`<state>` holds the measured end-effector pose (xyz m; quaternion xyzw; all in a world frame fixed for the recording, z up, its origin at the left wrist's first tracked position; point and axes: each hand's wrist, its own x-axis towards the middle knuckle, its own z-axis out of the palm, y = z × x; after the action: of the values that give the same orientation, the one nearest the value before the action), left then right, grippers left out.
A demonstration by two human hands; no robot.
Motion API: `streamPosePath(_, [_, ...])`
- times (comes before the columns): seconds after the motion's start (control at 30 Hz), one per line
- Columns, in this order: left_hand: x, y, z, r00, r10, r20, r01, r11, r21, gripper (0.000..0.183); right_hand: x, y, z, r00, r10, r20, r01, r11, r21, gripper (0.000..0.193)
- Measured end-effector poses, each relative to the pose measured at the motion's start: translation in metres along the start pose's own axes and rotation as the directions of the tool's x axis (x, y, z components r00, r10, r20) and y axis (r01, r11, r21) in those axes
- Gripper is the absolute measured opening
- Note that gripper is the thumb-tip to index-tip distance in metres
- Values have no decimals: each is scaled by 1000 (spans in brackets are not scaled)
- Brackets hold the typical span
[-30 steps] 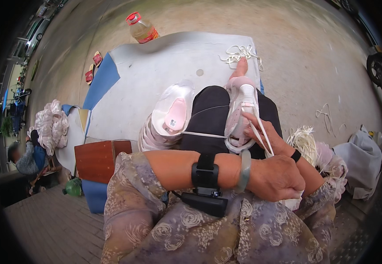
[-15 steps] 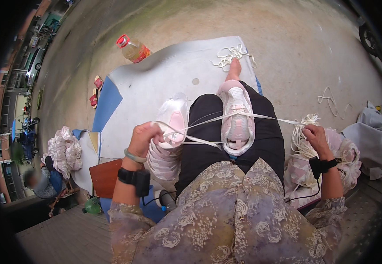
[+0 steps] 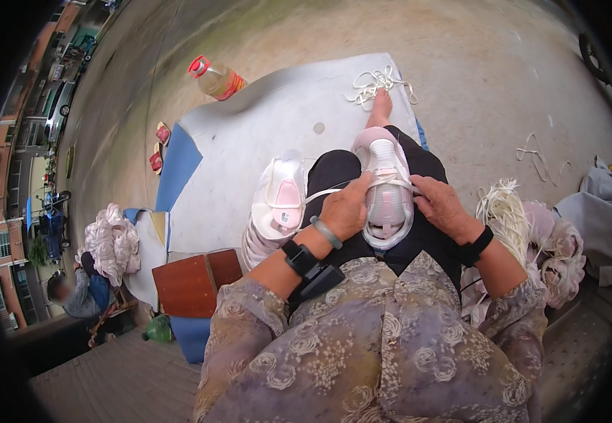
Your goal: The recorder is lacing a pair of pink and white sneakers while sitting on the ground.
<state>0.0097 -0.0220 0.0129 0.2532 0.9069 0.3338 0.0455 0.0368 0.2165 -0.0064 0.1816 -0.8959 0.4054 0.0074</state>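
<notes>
A pink and white sneaker upper (image 3: 388, 202) lies lengthwise on my lap, over black trousers. A cream shoelace (image 3: 394, 185) crosses its eyelet area. My left hand (image 3: 347, 209) is closed on the lace at the upper's left edge, and a loose length trails leftward from it. At the right edge, my right hand (image 3: 444, 204) pinches the lace between thumb and fingers. Left of my knee stands a nested stack of similar uppers (image 3: 278, 204), the top one pale with a pink insole area.
A loose lace bundle (image 3: 383, 83) lies by my bare foot on the white sheet (image 3: 263, 106). An oil bottle (image 3: 217, 79) stands beyond. More laces (image 3: 503, 211) and bundled uppers (image 3: 558, 264) are at my right. A brown board (image 3: 193, 284) lies left; farther left, another person (image 3: 84, 292) sits.
Both hands have come inward from wide apart to the upper's two sides. The lace ends stretched out between them are drawn in close to the upper.
</notes>
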Motion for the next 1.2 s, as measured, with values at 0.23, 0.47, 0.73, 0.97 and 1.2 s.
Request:
streamPosePath(0.23, [-25, -24, -38, 999, -16, -28, 20, 990, 137, 15, -30, -3, -55, 1000, 9, 27, -8, 999, -40, 29])
streamPosePath(0.47, [-94, -101, -117, 995, -32, -97, 58, 958, 282, 6, -103, 31, -114, 998, -46, -53, 12, 858, -513, 17])
streamPosePath(0.73, [-172, -177, -206, 978, -146, -150, 207, 772, 601, 6, -164, 44, -176, 1000, 24, -5, -21, 761, -648, 17])
streamPosePath(0.97, [-191, -199, -274, 943, -232, -240, 334, 621, 709, 13, -279, 128, -268, 949, 194, -249, -316, 561, -765, 23])
streamPosePath(1.2, [-155, -207, -283, 815, -446, -370, 560, 441, 701, 24, -284, 154, -292, 504, 521, -689, -794, 593, -132, 27])
